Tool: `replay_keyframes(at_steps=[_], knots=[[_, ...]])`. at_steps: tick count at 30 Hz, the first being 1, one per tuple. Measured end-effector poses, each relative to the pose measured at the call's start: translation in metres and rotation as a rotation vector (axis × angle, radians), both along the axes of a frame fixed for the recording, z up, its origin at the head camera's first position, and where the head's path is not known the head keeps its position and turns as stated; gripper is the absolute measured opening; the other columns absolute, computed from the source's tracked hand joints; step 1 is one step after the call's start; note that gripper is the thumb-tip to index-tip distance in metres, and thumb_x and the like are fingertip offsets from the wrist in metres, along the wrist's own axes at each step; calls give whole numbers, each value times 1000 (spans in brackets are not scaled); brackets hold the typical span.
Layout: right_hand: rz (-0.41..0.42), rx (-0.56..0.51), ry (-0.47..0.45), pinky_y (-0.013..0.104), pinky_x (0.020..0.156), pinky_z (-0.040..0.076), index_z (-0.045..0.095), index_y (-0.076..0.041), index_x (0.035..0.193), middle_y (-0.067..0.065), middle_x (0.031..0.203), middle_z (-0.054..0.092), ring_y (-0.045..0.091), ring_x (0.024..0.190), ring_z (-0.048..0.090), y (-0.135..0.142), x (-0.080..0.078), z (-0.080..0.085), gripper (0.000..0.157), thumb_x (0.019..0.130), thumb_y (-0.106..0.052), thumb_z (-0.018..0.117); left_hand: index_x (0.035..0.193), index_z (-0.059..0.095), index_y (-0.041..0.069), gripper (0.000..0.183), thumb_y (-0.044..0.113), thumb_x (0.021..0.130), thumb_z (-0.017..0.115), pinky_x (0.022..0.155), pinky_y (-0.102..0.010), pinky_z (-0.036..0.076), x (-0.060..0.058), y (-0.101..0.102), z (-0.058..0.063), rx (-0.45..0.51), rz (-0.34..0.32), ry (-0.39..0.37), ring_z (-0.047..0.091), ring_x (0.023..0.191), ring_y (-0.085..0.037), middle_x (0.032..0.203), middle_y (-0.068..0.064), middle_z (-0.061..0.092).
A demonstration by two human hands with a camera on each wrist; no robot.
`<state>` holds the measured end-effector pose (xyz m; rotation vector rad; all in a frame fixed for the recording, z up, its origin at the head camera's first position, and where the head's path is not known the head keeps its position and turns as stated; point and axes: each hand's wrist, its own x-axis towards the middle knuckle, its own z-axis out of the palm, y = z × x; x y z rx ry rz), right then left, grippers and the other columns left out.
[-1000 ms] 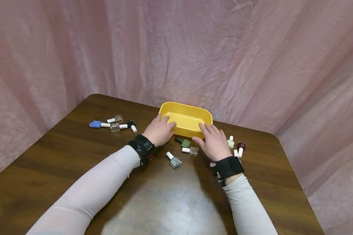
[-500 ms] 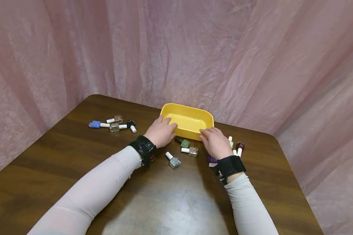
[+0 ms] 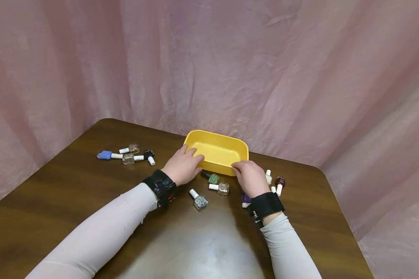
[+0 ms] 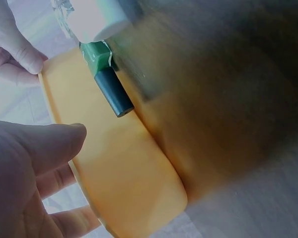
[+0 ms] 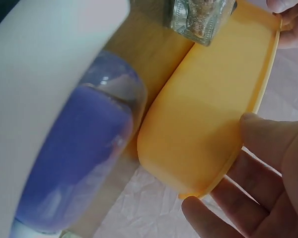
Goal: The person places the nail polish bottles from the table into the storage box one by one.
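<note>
A yellow plastic tub (image 3: 216, 167) stands near the table's far edge, with nothing visible inside it. My left hand (image 3: 182, 167) holds its near left rim, thumb on the outer wall and fingers over the edge. At the near right corner, my right hand (image 3: 252, 177) pinches the rim between thumb and fingers. Between the hands, just before the tub, lie a green nail polish bottle (image 3: 213, 178) with a black cap and a clear glittery one (image 3: 224, 188). A silver-flecked bottle (image 3: 200, 202) lies closer to me. A purple bottle (image 3: 246, 198) is partly hidden by my right wrist.
Several more nail polish bottles lie at the left, among them a blue one (image 3: 104, 155) and a black one (image 3: 148, 155). Right of my right hand are a pale green bottle (image 3: 269, 179) and a dark red one (image 3: 280, 181). Pink curtains (image 3: 230, 69) hang behind the table (image 3: 73, 186).
My right hand's fingers, earlier stretched over the tub, have drawn back and bent onto its rim. The tub has shifted slightly towards me. The head view has tilted a little upward.
</note>
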<state>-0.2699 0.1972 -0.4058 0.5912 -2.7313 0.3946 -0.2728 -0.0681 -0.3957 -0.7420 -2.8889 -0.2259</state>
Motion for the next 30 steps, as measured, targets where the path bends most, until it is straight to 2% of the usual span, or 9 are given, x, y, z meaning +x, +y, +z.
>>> replay_keyframes(at_steps=[3,6,10,14,17,21,27,30], knots=[[18,6,-3,50,87,60,85,-8,111,7,97,79,31,97,74,-9,-2,-4,12,104,-16,79,144,69,10,43,30,107,76,125,-64,35,3,-10,-4,0,13,2,48,148,-54,150,-25,62],[13,11,2,50,85,60,85,-7,110,8,95,78,32,95,74,-5,-4,-1,11,104,-15,78,149,66,12,48,33,107,75,125,-64,36,-2,-8,-3,4,7,8,46,150,-55,156,-25,57],[-5,12,12,52,86,60,84,-6,110,10,95,78,34,95,74,11,-7,9,12,104,-13,78,158,60,14,57,37,108,74,126,-62,35,-10,-1,5,9,-15,40,43,153,-51,164,-26,49],[-25,18,21,54,86,59,84,-5,110,12,97,79,36,96,74,21,-8,15,12,104,-12,77,160,57,11,61,38,108,74,127,-59,35,-13,-5,13,8,-37,103,46,152,-47,163,-26,50],[-29,23,27,55,84,59,84,-5,109,12,97,80,37,95,75,24,-8,17,11,104,-12,76,158,58,8,62,38,107,76,126,-57,37,-13,-14,15,11,-51,152,50,148,-44,158,-26,54],[-20,19,31,56,83,60,84,-5,109,12,97,80,38,95,75,23,-9,18,11,104,-11,76,155,60,4,61,37,107,76,123,-56,41,-11,-31,12,18,-49,180,55,142,-43,151,-25,59],[-26,13,6,55,86,59,85,-6,110,13,98,81,37,96,75,17,-9,17,12,104,-12,77,151,61,-1,61,36,106,77,120,-58,44,-11,-57,6,3,-1,172,56,139,-46,147,-27,59],[-25,12,3,55,86,60,85,-6,111,12,98,81,36,96,75,14,-8,16,12,103,-12,78,153,59,-3,64,38,106,77,121,-59,42,-12,-71,2,-13,36,144,54,140,-48,149,-29,58]])
